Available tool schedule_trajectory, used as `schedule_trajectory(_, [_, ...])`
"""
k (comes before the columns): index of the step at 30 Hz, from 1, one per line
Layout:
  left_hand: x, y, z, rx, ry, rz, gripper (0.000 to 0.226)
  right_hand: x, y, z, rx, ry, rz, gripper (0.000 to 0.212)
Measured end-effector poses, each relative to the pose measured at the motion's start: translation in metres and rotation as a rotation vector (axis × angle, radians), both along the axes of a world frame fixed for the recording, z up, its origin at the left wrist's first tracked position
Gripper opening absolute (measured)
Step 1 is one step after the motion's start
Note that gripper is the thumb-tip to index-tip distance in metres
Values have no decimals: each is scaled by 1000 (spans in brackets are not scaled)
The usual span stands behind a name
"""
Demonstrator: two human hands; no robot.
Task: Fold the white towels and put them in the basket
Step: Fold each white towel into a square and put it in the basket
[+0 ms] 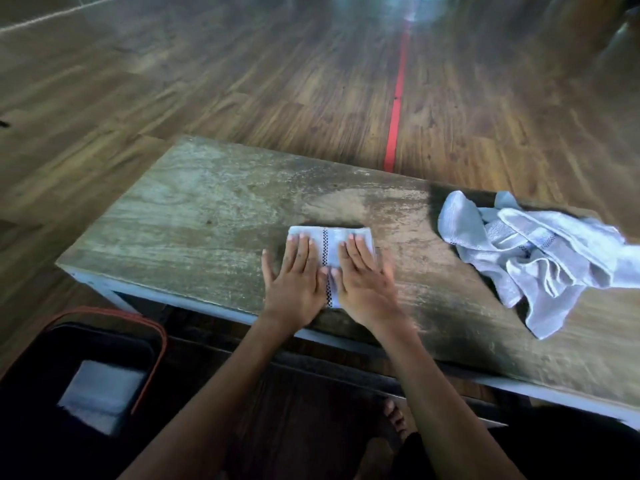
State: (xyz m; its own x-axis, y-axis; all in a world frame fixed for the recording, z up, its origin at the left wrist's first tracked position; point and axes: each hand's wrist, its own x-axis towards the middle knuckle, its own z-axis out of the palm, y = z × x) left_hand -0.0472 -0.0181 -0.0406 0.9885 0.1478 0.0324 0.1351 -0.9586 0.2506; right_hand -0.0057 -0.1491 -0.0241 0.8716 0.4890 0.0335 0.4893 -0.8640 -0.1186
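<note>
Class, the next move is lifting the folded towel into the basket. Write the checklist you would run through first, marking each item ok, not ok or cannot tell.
1. Folded towel lies flat on the table: ok.
2. Left hand and right hand have a grip for lifting: not ok, both rest flat on it.
3. Towel edges lined up: cannot tell, the hands cover them.
4. Basket open at lower left: ok.
5. Room beside the stored towel in the basket: ok.
6. Loose pile apart from the folded towel: ok.
</note>
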Motion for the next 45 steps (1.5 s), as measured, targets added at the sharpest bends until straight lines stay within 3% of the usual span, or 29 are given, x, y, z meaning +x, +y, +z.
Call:
schedule_trajectory(2, [2,6,-5,45,-22,-16,70,0,-4,-9,-45,-15,-9,73])
schedule_trajectory(4, [3,9,-8,63,-75,-22,63,2,-9,-11,-79,11,-26,61])
schedule_trajectory(7, [3,14,-10,59,-106,-46,63,7,-16,-11,-68,45,-82,59])
schedule_trajectory(12, [9,21,1,26,-12,-92,73,18,-28,2,-74,164,-184,63])
schedule_trajectory(17, [28,17,9,15,2,-106,57,30,-9,7,-103,71,-53,60])
schedule_trajectory(24, [31,26,-7,-125,-10,62,79,42,-4,-2,46,248,-188,65])
schedule_trajectory(28, [26,26,-8,-143,8,175,77,43,-5,-8,137,304,-324,64])
schedule_trajectory(33, [12,26,-2,-199,-39,266,78,33,-11,-7,251,246,-456,67])
schedule_trajectory(37, [5,21,15,-220,-81,337,65,25,-19,-5,283,161,-492,62])
schedule_trajectory(45, [14,3,41,-271,204,370,59,23,-14,19,210,210,-492,47])
